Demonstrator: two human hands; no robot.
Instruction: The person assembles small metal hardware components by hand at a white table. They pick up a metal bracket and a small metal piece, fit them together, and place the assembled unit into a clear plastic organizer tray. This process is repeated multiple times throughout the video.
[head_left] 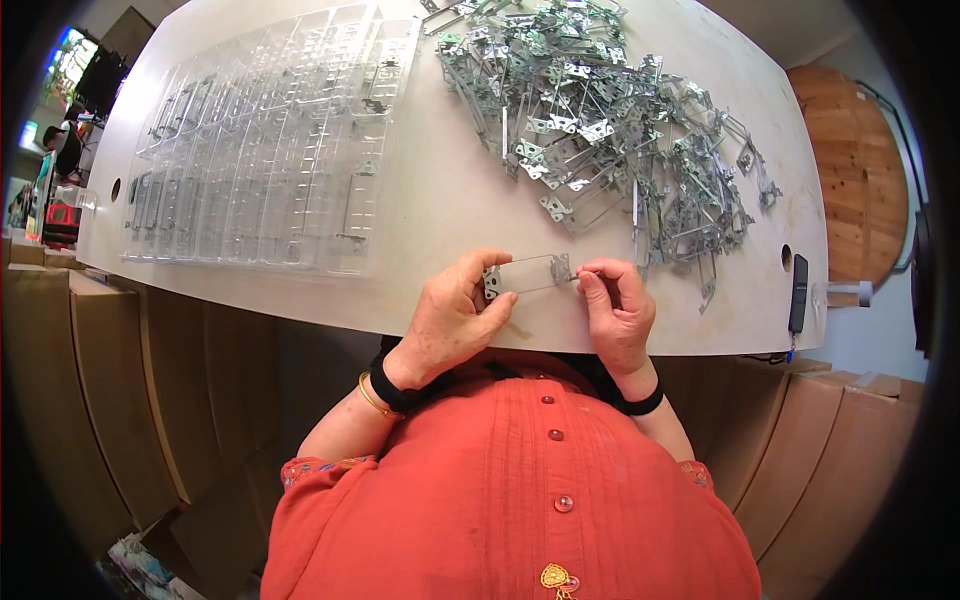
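Note:
Between my hands, just over the table's near edge, is a metal bracket point(561, 269) made of two small stamped plates joined by thin rods. My left hand point(455, 310) grips its left plate between thumb and fingers. At the other end, my right hand point(618, 311) is closed in a pinch beside the right plate, thumb against forefinger; whatever small part sits in the fingertips is too small to make out. A large heap of similar metal brackets point(590, 130) lies beyond my right hand. Clear plastic trays point(330, 262) holding some brackets stand at the left.
The white table point(420, 290) has a round hole near each side. A black device point(798, 293) lies at its right edge. Cardboard boxes point(120, 390) stand below on the left, more cardboard boxes point(830, 450) on the right. A round wooden board point(850, 170) is beyond the right side.

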